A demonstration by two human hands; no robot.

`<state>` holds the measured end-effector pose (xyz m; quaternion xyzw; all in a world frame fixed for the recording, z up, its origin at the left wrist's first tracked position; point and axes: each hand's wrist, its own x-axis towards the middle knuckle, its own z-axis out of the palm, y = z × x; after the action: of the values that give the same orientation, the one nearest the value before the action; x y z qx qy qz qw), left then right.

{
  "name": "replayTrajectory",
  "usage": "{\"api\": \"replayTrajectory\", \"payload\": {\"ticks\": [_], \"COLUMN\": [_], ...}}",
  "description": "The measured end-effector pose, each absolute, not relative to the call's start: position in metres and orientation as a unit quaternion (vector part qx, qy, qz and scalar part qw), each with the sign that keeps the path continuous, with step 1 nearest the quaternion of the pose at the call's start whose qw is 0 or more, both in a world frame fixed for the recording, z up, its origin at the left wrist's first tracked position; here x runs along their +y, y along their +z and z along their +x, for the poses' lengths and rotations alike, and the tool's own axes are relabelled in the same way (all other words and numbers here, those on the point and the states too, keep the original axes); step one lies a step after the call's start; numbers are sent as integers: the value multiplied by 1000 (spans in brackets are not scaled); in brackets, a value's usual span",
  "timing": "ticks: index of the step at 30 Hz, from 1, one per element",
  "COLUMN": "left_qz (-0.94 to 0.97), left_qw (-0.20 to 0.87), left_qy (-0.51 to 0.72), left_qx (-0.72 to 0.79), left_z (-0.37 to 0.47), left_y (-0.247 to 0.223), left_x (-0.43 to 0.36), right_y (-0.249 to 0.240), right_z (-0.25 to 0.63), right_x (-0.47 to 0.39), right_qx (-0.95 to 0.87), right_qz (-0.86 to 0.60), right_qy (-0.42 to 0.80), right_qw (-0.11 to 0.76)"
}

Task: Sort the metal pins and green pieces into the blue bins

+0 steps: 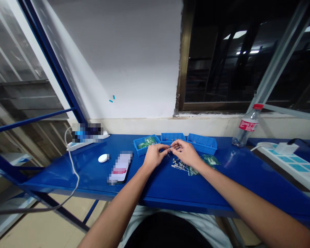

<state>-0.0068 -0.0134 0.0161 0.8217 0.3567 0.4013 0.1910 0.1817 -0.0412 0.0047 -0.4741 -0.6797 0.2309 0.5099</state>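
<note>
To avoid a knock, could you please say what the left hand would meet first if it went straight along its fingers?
Probably the right hand, directly ahead; whether they touch is unclear.

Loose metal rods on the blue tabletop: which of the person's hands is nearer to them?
Right. The right hand appears just above the loose metal rods in the picture; the left hand is farther off, up and to their left.
</note>
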Motion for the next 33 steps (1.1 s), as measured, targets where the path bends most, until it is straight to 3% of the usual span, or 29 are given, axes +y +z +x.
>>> {"api": "replayTrajectory", "payload": {"ticks": [11, 29, 33], "left_qz": [843, 812, 803], "left_qw": [146, 234, 237], "left_qy": [387, 389, 394], "left_qx": [343, 366, 378], "left_z": [-7, -7, -6], "left_y": [13, 24, 23], "left_x": [-10, -22, -20], "right_y": [1, 2, 3], "right_z": [181, 184, 183], "right_x": [-40, -39, -40], "right_qx": [-680, -732, -706], "right_qz": [-479, -441, -456], "right_qy": [246, 162, 189], "right_qw": [498, 494, 507]}}
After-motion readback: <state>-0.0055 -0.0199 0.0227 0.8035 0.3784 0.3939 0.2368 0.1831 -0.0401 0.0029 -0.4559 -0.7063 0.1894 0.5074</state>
